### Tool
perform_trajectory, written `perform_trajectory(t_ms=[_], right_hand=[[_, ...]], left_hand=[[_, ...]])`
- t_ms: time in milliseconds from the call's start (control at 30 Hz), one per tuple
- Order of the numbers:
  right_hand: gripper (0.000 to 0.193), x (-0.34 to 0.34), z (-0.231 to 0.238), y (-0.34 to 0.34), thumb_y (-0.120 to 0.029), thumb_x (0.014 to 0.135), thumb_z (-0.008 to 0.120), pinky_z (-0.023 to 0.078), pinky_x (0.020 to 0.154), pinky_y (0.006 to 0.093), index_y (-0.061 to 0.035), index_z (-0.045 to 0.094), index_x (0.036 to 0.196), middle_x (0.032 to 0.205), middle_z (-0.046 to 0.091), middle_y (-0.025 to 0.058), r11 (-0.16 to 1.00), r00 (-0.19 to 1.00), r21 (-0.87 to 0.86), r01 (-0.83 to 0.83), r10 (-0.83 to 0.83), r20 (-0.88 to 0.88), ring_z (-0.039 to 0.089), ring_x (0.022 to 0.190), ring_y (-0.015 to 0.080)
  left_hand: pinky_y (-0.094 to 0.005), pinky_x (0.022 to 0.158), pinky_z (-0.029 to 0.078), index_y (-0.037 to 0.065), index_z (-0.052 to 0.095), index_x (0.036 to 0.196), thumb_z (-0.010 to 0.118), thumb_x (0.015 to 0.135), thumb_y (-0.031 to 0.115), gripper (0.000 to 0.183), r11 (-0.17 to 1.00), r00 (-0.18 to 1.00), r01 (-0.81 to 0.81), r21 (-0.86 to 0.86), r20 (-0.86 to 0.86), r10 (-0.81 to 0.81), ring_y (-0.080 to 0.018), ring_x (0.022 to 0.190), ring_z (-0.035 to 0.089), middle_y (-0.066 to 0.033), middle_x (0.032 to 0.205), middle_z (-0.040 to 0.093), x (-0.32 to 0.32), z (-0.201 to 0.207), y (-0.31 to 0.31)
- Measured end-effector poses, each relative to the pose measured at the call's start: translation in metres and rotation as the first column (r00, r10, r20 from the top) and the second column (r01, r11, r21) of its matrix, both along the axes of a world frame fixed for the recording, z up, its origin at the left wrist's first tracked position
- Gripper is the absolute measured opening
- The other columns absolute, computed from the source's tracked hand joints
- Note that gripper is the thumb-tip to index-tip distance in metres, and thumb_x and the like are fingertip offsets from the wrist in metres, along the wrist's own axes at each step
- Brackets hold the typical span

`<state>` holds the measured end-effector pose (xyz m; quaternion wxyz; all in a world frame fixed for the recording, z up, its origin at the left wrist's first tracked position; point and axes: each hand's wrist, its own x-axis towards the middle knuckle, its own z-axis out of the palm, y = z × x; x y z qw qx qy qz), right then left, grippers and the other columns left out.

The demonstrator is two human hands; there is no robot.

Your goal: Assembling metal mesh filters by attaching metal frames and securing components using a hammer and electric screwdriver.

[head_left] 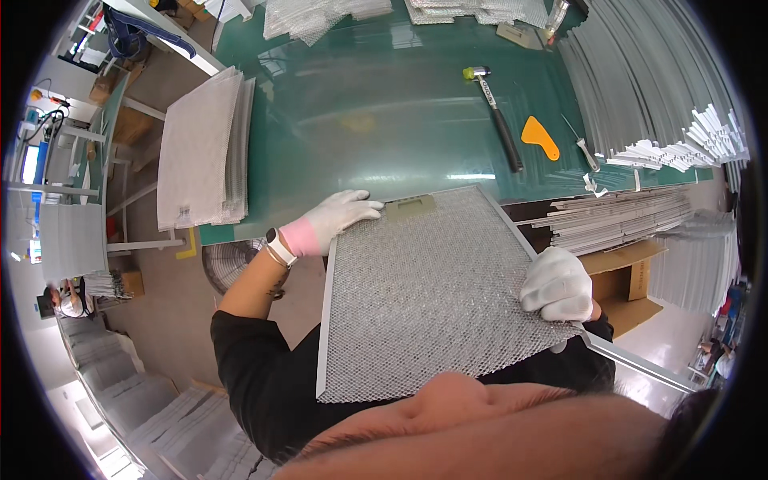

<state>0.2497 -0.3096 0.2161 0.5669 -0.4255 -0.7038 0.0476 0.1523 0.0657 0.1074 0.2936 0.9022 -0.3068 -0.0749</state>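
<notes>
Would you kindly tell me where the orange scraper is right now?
In the head view, the orange scraper lies on the right side of the green table, between the hammer and the thin-shafted tool.

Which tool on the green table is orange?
The flat scraper lying between the hammer and the thin-shafted screwdriver; the hammer has a black handle, the screwdriver a pale one.

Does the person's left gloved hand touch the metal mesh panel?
Touching. In the head view, the left hand has its fingers over the mesh panel at its upper left corner, no gap visible.
</notes>
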Motion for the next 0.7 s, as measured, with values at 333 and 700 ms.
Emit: perform_trajectory(t_ms=[333,700], right_hand=[[0.017,-0.002,-0.001,-0.011,-0.018,0.068,0.063,0.051,0.055,0.0375,-0.0034,0.057,0.064,0.078,0.067,0.0122,0.992,0.992,0.036,0.123,-0.123,0.009,0.066,0.068,0.0285],[0.037,-0.011,-0.012,-0.004,-0.041,0.093,0.062,0.050,0.057,0.0338,-0.0054,0.054,0.087,0.082,0.065,0.0102,0.971,0.981,0.147,0.189,-0.193,0.014,0.065,0.068,0.0225]], left_hand=[[-0.0422,0.086,0.047,0.008,0.064,0.101,0.055,0.079,0.004,0.025,0.861,0.887,-0.458,0.219,0.179,0.426,-0.0332,0.095,0.058,-0.0129,0.094,0.062,-0.016,0.015,-0.001],[-0.0368,0.080,0.051,0.003,0.069,0.096,0.064,0.084,0.017,0.019,0.993,0.984,0.099,-0.070,-0.140,-0.108,-0.0286,0.088,0.065,-0.0124,0.093,0.068,0.112,-0.013,-0.060]])
